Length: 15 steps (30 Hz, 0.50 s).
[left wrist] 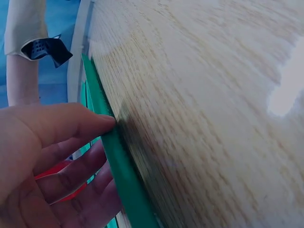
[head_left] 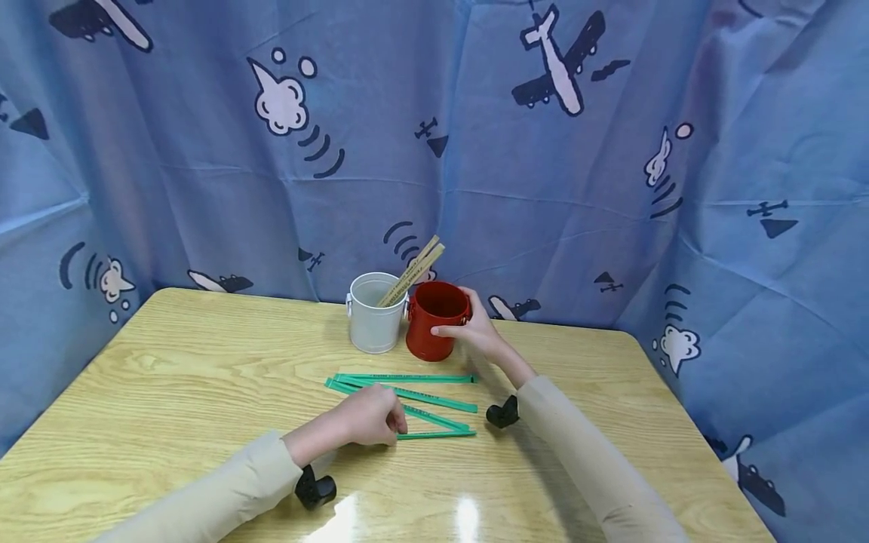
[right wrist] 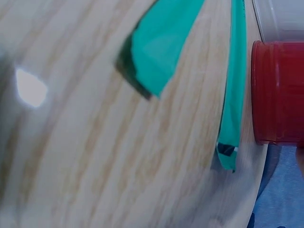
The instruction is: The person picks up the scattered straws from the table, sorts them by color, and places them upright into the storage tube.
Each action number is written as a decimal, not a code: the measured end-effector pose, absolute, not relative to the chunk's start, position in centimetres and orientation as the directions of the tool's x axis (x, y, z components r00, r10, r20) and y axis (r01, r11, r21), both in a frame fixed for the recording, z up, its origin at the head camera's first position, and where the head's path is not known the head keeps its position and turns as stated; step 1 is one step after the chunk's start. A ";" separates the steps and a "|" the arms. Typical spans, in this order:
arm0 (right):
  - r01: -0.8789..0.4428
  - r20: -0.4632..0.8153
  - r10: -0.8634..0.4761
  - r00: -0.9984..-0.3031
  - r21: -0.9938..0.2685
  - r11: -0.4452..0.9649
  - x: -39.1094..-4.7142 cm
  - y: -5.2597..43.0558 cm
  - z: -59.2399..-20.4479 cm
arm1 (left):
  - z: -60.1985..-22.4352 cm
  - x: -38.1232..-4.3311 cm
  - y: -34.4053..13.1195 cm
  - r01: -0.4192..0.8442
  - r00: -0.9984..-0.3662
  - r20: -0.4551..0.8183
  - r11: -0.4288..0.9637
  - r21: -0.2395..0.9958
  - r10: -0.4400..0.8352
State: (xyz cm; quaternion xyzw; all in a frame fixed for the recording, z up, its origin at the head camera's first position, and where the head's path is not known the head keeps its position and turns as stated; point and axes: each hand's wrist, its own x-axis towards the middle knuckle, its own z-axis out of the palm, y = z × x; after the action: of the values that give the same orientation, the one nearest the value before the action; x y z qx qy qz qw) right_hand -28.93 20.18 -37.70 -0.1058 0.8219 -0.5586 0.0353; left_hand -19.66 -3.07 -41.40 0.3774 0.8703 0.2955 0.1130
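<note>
My left hand (head_left: 372,416) is at the near end of the group of green stick packets, pinching the nearest green stick packet (head_left: 434,435). In the left wrist view the thumb lies on one side of this green packet (left wrist: 124,180) and the fingers on the other. Farther back, my right hand (head_left: 480,328) grips a small red bucket (head_left: 428,343) from its right side, the thumb across its front. The red bucket (right wrist: 280,95) stands upright on the table. Several more green stick packets (head_left: 441,400) lie in a zigzag between the hands and the buckets.
A white bucket (head_left: 372,332) stands just left of the red one, with tan stick packets (head_left: 414,277) leaning out to the right. The wooden table (head_left: 224,362) ends at a blue curtain (head_left: 380,151) behind the buckets.
</note>
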 end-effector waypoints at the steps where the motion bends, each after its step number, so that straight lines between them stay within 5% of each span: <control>1: -0.137 0.062 -0.215 -0.975 -0.925 0.353 -28.9 20.2 -37.7 | -41.4 -19.7 -3.1 0.593 -0.692 0.030 0.544 0.594 0.721; 15: -0.129 0.053 -0.215 -0.975 -0.924 0.359 -28.9 20.1 -37.7 | -40.2 -20.2 -4.3 0.585 -0.698 0.036 0.540 0.604 0.715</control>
State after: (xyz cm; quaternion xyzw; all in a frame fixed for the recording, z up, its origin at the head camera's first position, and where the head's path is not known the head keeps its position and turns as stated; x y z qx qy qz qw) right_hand -28.86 20.12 -37.68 -0.1045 0.8235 -0.5562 0.0385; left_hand -20.19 -4.34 -40.15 0.3734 0.8709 0.3006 0.1082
